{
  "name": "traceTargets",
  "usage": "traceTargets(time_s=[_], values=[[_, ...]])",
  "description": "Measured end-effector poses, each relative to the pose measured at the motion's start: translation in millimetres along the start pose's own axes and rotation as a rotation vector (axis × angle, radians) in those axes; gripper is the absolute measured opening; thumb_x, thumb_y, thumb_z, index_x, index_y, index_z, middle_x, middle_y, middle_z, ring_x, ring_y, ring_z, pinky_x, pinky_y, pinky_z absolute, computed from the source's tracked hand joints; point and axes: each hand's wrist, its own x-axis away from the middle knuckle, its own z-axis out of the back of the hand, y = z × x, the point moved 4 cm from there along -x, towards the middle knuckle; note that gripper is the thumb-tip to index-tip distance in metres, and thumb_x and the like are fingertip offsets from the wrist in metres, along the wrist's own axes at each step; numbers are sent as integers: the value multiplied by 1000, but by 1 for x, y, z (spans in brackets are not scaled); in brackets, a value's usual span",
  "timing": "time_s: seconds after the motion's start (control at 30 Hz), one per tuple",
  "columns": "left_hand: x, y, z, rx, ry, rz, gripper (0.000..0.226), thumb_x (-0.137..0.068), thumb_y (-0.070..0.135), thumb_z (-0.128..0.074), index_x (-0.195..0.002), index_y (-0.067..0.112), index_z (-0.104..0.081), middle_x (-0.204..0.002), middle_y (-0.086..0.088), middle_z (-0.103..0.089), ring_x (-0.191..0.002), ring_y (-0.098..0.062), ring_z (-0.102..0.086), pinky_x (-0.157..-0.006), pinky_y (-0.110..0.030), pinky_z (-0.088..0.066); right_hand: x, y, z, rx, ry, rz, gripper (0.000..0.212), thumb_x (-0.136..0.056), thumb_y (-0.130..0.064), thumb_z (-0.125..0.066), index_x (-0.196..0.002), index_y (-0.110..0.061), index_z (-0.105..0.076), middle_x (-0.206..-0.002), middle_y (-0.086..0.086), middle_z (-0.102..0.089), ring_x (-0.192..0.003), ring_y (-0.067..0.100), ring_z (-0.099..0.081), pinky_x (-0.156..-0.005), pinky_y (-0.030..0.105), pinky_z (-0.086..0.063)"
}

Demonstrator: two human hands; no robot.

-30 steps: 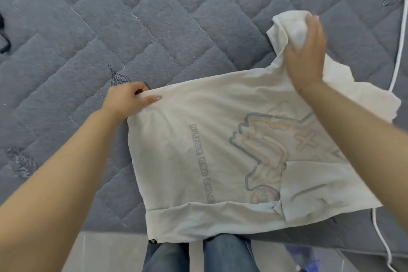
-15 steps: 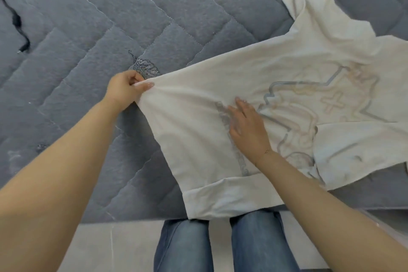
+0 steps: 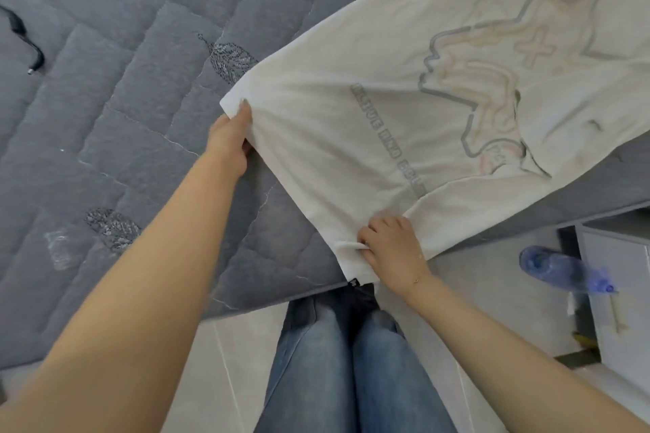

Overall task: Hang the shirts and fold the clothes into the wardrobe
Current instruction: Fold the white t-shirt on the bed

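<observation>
The white T-shirt (image 3: 404, 109) lay flat on the grey quilted bed (image 3: 123, 88), spreading toward 1 o'clock. The left hand (image 3: 230, 137) had its grip closed on the hem corner at 10 o'clock, and the right hand (image 3: 390, 246) pinched the other hem corner at 6 o'clock. To fold well, I think both corners should rise together and stay level. The hem sat near the bed edge; open quilt remained toward 9 o'clock, away from the black cable (image 3: 24, 42).
</observation>
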Motion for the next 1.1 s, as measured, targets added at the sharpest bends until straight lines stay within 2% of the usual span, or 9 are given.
traceTargets(time_s=[0.1,0.2,0.33,0.43,0.53,0.67,0.8,0.9,1.1], values=[[-3,17,0,-41,33,-193,24,-100,30,-52,-118,15,-56,-102,7,-66,-90,-7,-63,-75,-21,-55,37,7,-3,-127,209,-60,21,-66,-2,-79,-78,-13,-65,-81,3,-59,-78,28,-58,-79,30,-30],[-6,9,1,6,-69,-100,37,-103,31,-46,-133,10,-50,-119,0,-64,-104,-15,-64,-86,-29,-54,86,15,-17,-323,400,-263,15,-74,-4,-77,-82,-11,-66,-116,10,-57,-109,30,-50,-97,33,-32],[-3,-14,1,93,-211,70,30,-103,36,-40,-119,20,-59,-129,0,-63,-115,-17,-62,-86,-32,-55,129,17,-54,-1141,569,-860,11,-88,-5,-65,-90,-16,-65,-133,5,-44,-127,21,-42,-102,22,-36],[2,-18,-2,161,-305,82,29,-99,41,-47,-111,20,-64,-110,3,-73,-102,-12,-68,-89,-32,-55,129,3,-78,-1583,564,-1126,18,-97,-17,-49,-94,-11,-66,-105,4,-63,-107,27,-59,-84,24,-46],[5,-18,-11,102,-321,77,33,-98,42,-49,-116,19,-64,-109,4,-73,-100,-12,-69,-81,-31,-57,115,-13,-83,-1609,659,-1199,20,-91,-34,-64,-86,-14,-65,-78,-6,-60,-77,12,-56,-73,23,-44],[5,0,-12,31,-145,-75,38,-99,37,-53,-129,13,-53,-114,3,-67,-94,-10,-67,-68,-23,-57,92,-29,-84,-1763,817,-1297,17,-84,-6,-72,-85,-14,-57,-92,4,-62,-91,19,-57,-84,32,-49],[8,40,-4,-84,-132,-316,38,-99,33,-54,-128,9,-51,-119,-2,-65,-108,-17,-65,-87,-32,-57,86,-54,-64,-2122,1052,-1159,26,-90,-2,-62,-105,-22,-57,-103,-4,-69,-88,6,-67,-67,18,-54],[8,73,18,-75,-205,-398,23,-100,25,-52,-119,12,-56,-116,-2,-67,-107,-16,-65,-87,-28,-56,97,-95,-58,-2284,1164,-1113,23,-97,-2,-49,-103,-22,-59,-83,-13,-73,-65,-4,-66,-52,8,-46],[-26,125,78,-145,-144,-530,10,-101,17,-47,-108,18,-55,-105,4,-64,-92,-6,-63,-82,-21,-54,101,-193,-104,-2106,865,-1237,13,-91,-9,-61,-103,-12,-63,-99,0,-73,-91,11,-68,-87,26,-50]])
